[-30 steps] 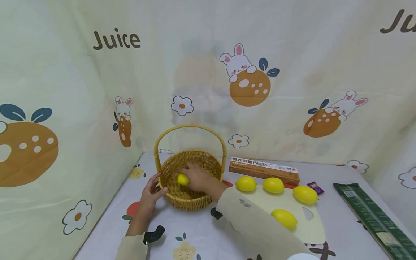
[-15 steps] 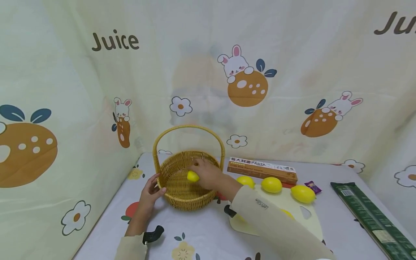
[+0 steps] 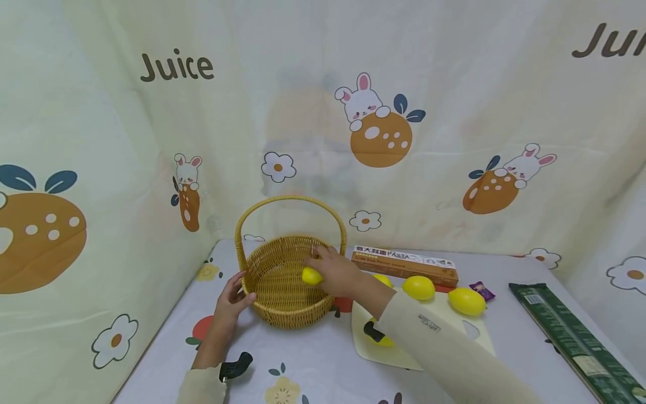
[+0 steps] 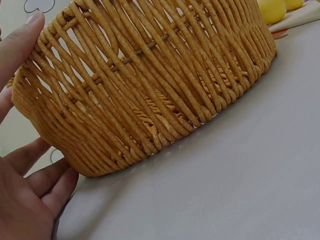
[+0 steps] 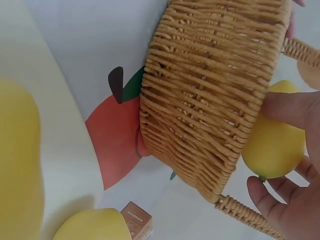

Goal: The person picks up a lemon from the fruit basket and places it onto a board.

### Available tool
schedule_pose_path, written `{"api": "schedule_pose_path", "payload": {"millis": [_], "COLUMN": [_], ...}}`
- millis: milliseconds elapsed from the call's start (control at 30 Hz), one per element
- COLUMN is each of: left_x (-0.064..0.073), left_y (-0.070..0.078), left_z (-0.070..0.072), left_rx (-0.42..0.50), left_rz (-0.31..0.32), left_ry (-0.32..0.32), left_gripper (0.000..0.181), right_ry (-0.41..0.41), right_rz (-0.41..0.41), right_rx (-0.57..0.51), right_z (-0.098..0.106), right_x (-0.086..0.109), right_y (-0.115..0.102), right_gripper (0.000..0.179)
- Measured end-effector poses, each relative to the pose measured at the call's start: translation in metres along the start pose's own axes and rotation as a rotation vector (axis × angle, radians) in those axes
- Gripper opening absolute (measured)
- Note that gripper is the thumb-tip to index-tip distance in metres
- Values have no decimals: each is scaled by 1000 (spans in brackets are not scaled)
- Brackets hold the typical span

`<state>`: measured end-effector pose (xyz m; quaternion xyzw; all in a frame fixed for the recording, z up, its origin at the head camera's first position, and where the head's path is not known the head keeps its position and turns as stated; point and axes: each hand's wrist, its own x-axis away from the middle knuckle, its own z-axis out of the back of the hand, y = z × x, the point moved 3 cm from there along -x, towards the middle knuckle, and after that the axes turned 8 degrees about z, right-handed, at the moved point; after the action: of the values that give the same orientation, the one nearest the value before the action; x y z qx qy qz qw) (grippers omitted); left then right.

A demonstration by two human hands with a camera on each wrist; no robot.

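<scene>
A wicker basket point(image 3: 282, 280) with a tall arched handle stands at the middle of the table. My left hand point(image 3: 231, 306) grips its left side; in the left wrist view, the thumb point(image 4: 22, 40) lies at the rim and other fingers are against the wall lower down. My right hand point(image 3: 335, 272) holds a yellow lemon point(image 3: 312, 275) at the right side of the basket, near the rim. In the right wrist view this lemon point(image 5: 275, 145) shows between thumb and fingers, just beyond the basket rim. No other lemon shows inside the basket.
A pale cutting board point(image 3: 363, 342) lies right of the basket, with several lemons point(image 3: 419, 288) on or beside it, some partly behind my right arm. Behind it is a pasta box point(image 3: 404, 266). A purple packet point(image 3: 482, 290) and a long green package point(image 3: 570, 336) lie farther right.
My right hand has moved rightward with the lemon, from the basket's middle toward its right rim. My left hand keeps its hold on the left side.
</scene>
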<state>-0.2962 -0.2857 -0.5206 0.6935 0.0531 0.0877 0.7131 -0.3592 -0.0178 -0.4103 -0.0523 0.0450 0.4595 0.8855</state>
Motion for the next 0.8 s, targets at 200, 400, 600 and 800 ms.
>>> {"api": "schedule_pose_path", "payload": {"millis": [200, 400, 600, 800], "left_x": [-1, -1, 0, 1], "left_y": [0, 0, 0, 1], "left_z": [0, 0, -1, 0], "left_rx": [0, -13, -8, -14], "left_rz": [-6, -3, 2, 7], "left_ry": [4, 4, 1, 3], "left_gripper": [67, 68, 67, 66], "right_ry": [26, 20, 44, 64], "right_rz": [26, 1, -22, -31], "right_rx": [2, -20, -66, -52], "right_z": [11, 18, 25, 28], "right_x": [12, 26, 47, 65], "right_y": [-3, -6, -4, 5], "right_gripper": [59, 61, 59, 58]}}
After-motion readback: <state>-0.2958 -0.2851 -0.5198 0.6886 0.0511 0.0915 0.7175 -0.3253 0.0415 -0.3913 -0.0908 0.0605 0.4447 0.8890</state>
